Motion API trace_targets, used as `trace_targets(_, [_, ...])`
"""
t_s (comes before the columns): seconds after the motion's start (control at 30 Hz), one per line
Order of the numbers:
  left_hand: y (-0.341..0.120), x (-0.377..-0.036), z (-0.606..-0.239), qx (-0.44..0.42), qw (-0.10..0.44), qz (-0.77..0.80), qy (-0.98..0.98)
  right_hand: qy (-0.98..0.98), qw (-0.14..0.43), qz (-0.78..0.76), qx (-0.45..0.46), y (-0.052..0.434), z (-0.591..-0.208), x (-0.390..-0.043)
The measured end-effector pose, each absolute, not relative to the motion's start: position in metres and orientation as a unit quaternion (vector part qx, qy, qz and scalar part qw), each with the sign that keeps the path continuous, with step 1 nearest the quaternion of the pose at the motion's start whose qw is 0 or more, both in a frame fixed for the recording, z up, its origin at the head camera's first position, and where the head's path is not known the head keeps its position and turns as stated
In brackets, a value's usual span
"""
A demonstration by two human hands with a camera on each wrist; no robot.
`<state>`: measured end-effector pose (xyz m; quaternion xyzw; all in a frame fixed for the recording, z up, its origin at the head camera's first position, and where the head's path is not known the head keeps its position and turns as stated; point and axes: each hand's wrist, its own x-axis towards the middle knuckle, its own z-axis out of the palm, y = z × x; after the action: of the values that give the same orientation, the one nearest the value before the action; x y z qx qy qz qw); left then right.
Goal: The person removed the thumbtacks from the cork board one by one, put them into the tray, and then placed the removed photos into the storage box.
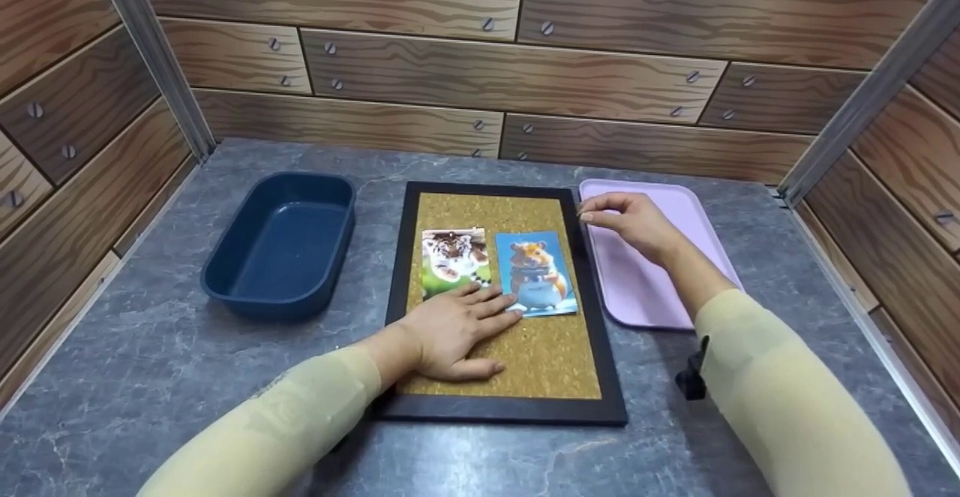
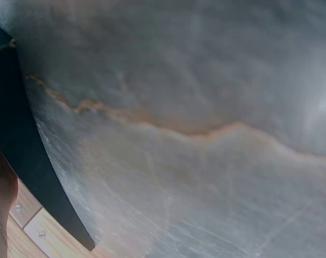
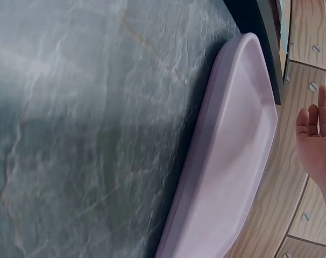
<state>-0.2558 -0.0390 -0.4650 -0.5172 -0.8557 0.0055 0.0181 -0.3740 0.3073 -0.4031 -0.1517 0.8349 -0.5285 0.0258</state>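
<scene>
A black-framed cork board [image 1: 547,362] lies flat on the grey stone table. Two pictures lie side by side on it, a tiger [image 1: 454,257] and a hamster [image 1: 536,272]. My left hand [image 1: 450,328] rests flat on the cork, its fingertips touching the lower edges of both pictures. My right hand [image 1: 626,219] hovers above the left part of a pink tray [image 1: 637,287], fingers loosely bent, with nothing seen in it. In the right wrist view the right hand [image 3: 316,140] hangs over the tray [image 3: 233,161]. The left wrist view shows only the board's frame [image 2: 18,145] and table.
A dark blue bin [image 1: 281,245] stands left of the board with nothing visible inside. Wood-pattern walls close in the table on the back and both sides. Bare table surface [image 1: 150,377] runs along the front.
</scene>
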Motion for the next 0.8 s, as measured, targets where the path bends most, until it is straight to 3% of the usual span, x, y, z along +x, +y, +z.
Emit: trace_targets(0.8, [-0.040, -0.256, -0.466, -0.520, 0.027, 0.003, -0.854, 0.857, 0.018, -0.499, -0.126, 0.342, -0.402, -0.365])
